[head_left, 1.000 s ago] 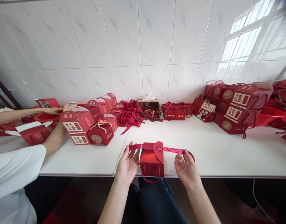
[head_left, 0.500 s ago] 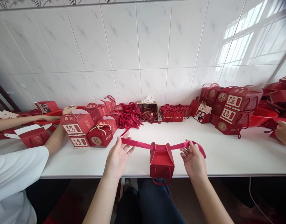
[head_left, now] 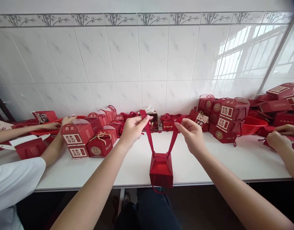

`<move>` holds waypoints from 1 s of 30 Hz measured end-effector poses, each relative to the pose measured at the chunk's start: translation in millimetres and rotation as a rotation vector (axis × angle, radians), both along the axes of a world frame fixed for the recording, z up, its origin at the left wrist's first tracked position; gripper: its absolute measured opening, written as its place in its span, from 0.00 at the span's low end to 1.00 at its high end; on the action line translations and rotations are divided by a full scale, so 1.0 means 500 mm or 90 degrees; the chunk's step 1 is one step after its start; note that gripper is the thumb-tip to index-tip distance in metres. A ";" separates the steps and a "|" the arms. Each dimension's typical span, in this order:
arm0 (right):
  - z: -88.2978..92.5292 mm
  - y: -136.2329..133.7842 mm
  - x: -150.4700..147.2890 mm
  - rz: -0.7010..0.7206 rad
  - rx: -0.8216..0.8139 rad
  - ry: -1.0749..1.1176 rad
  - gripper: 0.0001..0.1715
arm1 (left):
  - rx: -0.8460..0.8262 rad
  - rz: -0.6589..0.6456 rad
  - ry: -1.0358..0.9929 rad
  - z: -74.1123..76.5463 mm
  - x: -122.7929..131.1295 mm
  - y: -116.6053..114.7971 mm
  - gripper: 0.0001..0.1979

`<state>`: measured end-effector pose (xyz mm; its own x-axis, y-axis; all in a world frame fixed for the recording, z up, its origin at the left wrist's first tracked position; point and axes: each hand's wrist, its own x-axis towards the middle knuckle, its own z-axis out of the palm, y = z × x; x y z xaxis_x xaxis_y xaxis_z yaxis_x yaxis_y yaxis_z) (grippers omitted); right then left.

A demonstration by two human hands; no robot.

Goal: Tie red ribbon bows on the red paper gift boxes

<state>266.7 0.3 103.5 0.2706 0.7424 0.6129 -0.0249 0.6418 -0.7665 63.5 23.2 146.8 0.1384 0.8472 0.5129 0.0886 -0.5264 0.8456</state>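
A small red gift box (head_left: 161, 172) stands at the table's front edge, its cord handle hanging over the edge. A red ribbon (head_left: 150, 140) runs through the top of the box, and both its ends are pulled up. My left hand (head_left: 135, 127) pinches one end between thumb and fingers, above and left of the box. On the other side, my right hand (head_left: 190, 131) pinches the second end, above and right of the box. The two ribbon lengths rise steeply from the box, with a gap between them.
Stacked red boxes (head_left: 76, 137) stand on the left and more stacked boxes (head_left: 229, 118) on the right. A row of ribboned boxes (head_left: 169, 124) lies along the wall. Co-workers' hands (head_left: 65, 120) work at the left and at the far right, near a red basin (head_left: 253, 126).
Both my hands have moved up and inward, lifting the ribbon ends from a flat, sideways stretch to a steep slant. The view has tilted upward. At the right, more of a co-worker's hands shows.
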 end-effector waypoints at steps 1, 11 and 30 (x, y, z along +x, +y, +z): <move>0.009 0.002 -0.003 0.011 -0.010 0.001 0.09 | 0.011 -0.002 0.002 0.004 0.005 0.001 0.18; 0.028 0.023 -0.011 0.093 -0.066 0.031 0.18 | -0.019 -0.063 -0.035 0.011 0.017 0.018 0.21; 0.044 0.026 -0.050 0.335 -0.082 -0.084 0.15 | -0.107 -0.189 0.068 0.037 0.033 -0.024 0.47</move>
